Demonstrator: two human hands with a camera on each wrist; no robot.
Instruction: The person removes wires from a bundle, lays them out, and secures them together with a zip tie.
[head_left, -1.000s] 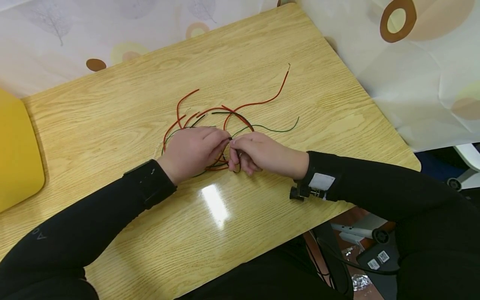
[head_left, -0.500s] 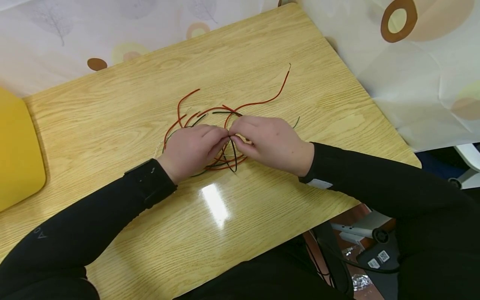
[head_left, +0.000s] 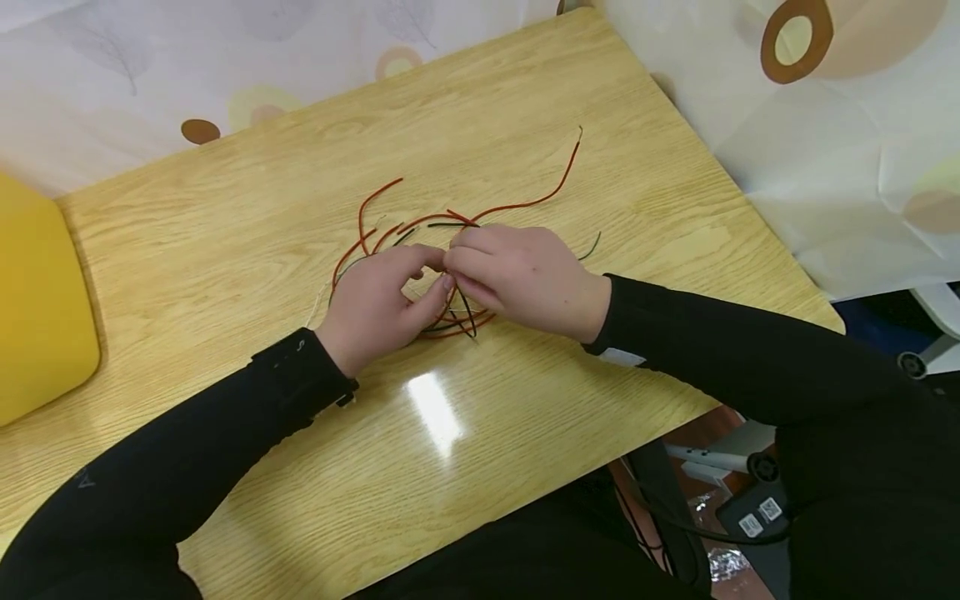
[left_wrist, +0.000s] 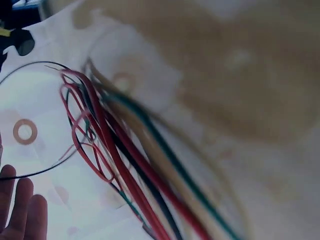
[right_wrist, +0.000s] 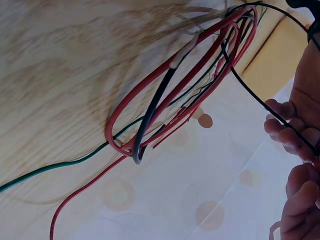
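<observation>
- The left hand (head_left: 375, 304) and the right hand (head_left: 517, 275) meet fingertip to fingertip over a loose tangle of thin red, green and black insulated wires (head_left: 450, 242) lying on the tabletop; the bundle sits directly under and just beyond the fingers.
- The left hand's fingers (head_left: 420, 254) curl in and its thumb presses toward them, pinching strands of the bundle. The right hand's fingers (head_left: 468, 258) are curled down and close on the same crossing of strands, though exactly which strand each holds is hidden.
- The right wrist view shows the red loops (right_wrist: 165, 105) stacked with a black strand (right_wrist: 150, 115) and a green one (right_wrist: 60, 165) running out across the wood, and a single thin black wire (right_wrist: 260, 100) stretched toward the fingers.
- By my judgement the wires are very light, springy and limp: they will bend and slide rather than resist, and loops may snag on one another. A pinch on one strand close to a crossing looks the best hold.
- Beyond the fingers, one long red wire end (head_left: 558, 179) arcs away, and a green end (head_left: 592, 244) pokes out past the right hand.
- The glossy light-wood tabletop (head_left: 225, 225) reflects a lamp and looks smooth, so strands will slip easily.
- Farther off hang a pale curtain with brown rings (head_left: 825, 100) and, left of the hands, a yellow rounded object (head_left: 37, 308).
</observation>
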